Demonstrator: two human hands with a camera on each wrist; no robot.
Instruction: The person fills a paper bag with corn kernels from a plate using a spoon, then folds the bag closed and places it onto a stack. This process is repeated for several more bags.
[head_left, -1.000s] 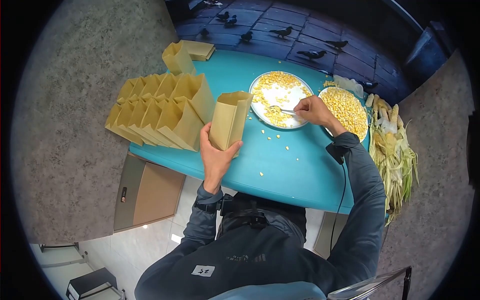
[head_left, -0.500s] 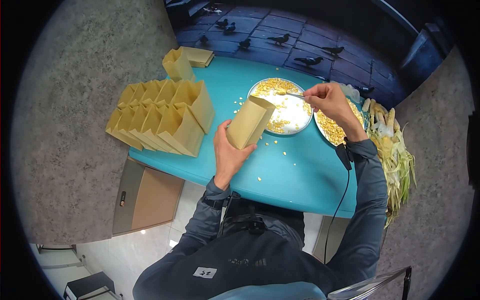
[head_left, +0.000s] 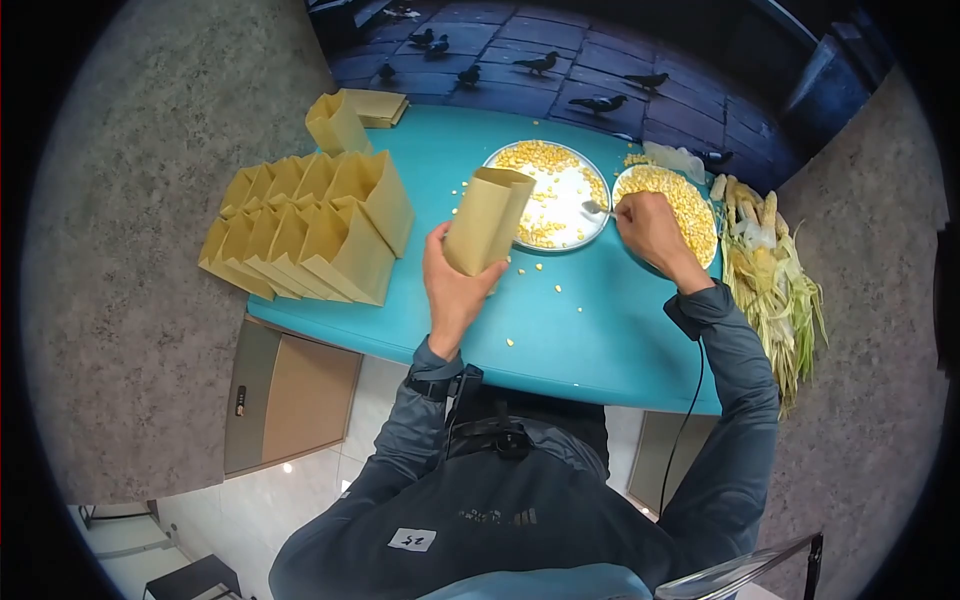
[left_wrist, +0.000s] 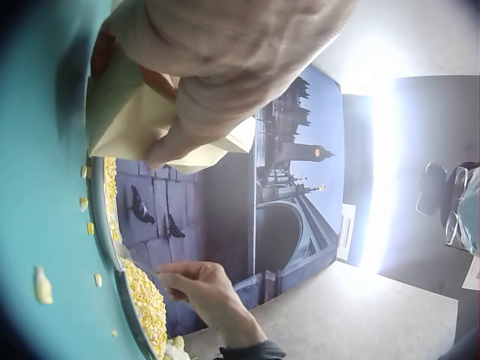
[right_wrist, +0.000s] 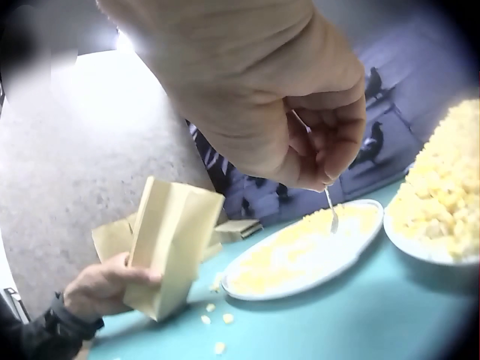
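The left hand (head_left: 456, 285) grips an open-topped brown paper bag (head_left: 487, 222) around its lower part, close to the near-left edge of a white plate (head_left: 572, 247) with scattered corn kernels. Pinched in the right hand (head_left: 655, 235) is a metal spoon (head_left: 594, 207), its bowl over the plate's right side. In the right wrist view the spoon (right_wrist: 334, 221) points down at the plate (right_wrist: 300, 289); whether any kernels lie on it cannot be told. The left wrist view shows the left hand (left_wrist: 217, 75) round the bag (left_wrist: 127, 120).
A second plate heaped with kernels (head_left: 690, 215) stands right of the first. Rows of open paper bags (head_left: 350, 265) fill the table's left side, with flat bags (head_left: 375, 105) behind. Husks and cobs (head_left: 765, 290) lie at the right edge. Loose kernels (head_left: 558, 288) dot the teal table (head_left: 600, 350).
The spoon has gone from the plate's lower part, across its upper area, to its right side. The held bag has moved right and tilted, then come more upright.
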